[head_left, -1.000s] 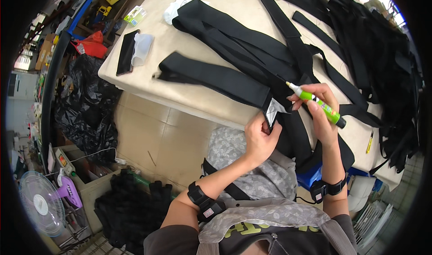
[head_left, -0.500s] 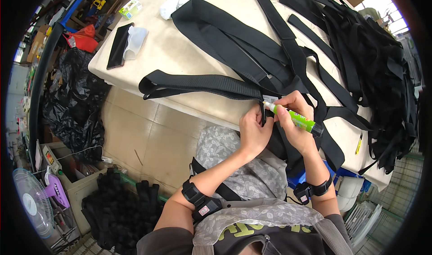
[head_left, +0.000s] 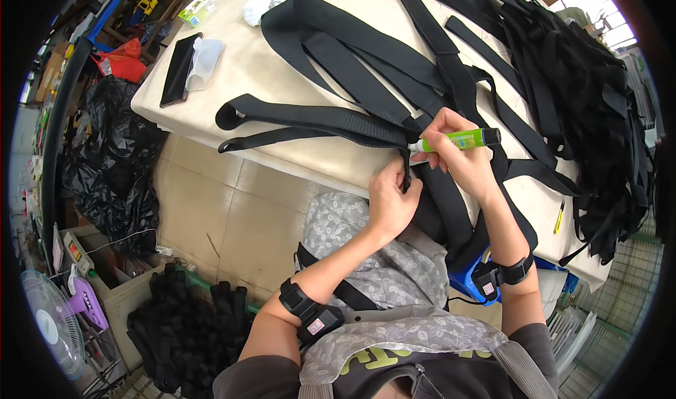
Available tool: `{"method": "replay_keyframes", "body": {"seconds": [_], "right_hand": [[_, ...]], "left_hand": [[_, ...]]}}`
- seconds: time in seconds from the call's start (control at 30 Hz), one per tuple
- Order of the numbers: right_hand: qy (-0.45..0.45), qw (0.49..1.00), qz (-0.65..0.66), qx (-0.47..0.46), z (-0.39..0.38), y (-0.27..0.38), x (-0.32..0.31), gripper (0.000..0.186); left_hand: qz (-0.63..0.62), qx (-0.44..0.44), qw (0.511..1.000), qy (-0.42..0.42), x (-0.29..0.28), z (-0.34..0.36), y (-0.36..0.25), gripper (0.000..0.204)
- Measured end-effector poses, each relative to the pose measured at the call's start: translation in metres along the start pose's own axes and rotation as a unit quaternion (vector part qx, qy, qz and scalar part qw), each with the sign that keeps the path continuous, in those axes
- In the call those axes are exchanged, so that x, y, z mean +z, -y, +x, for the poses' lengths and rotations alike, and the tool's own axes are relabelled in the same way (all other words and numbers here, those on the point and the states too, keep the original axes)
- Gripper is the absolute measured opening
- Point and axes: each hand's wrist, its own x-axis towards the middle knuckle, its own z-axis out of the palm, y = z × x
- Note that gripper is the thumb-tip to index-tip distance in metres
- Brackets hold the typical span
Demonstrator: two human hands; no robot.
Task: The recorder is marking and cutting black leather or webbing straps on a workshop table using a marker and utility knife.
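pinching the limp black strap (head_left: 405,177) end at the worktop (head_left: 296,96) edge, left hand (head_left: 391,202) grip closed on it; right hand (head_left: 458,163) at two o'clock gripping a light green marker (head_left: 458,140); soft webbing, probably best held near the end.

Pale beige table (head_left: 331,156) across the upper frame. Wide black straps (head_left: 366,82) spread over its middle, a heap of black webbing (head_left: 584,82) at right, black phone (head_left: 179,68) and white cloth (head_left: 205,60) at upper left, yellow pen (head_left: 558,217) near right edge.
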Motion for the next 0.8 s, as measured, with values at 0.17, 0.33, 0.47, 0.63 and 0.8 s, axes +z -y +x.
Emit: {"method": "replay_keyframes", "body": {"seconds": [0.17, 0.33, 0.47, 0.63, 0.8], "right_hand": [[0.009, 0.999, 0.035, -0.005, -0.003, 0.002, -0.007, 0.013], [0.012, 1.0, 0.025, 0.01, 0.0, 0.001, 0.0, 0.013], [-0.016, 1.0, -0.012, -0.015, 0.006, -0.004, -0.004, 0.014], [-0.124, 0.983, 0.094, -0.101, -0.008, -0.002, -0.013, 0.017], [-0.18, 0.973, 0.002, -0.146, -0.054, -0.018, 0.005, 0.017]], "left_hand": [[-0.022, -0.008, 1.0, 0.007, 0.0, 0.001, 0.005, 0.018], [0.0, 0.001, 1.0, 0.014, -0.002, 0.004, 0.005, 0.02], [0.067, 0.029, 0.99, 0.118, -0.023, 0.02, 0.0, 0.025], [-0.042, -0.145, 0.939, 0.31, -0.044, 0.06, -0.024, 0.035], [0.124, -0.121, 0.948, 0.267, -0.028, 0.075, -0.026, 0.024]]}}
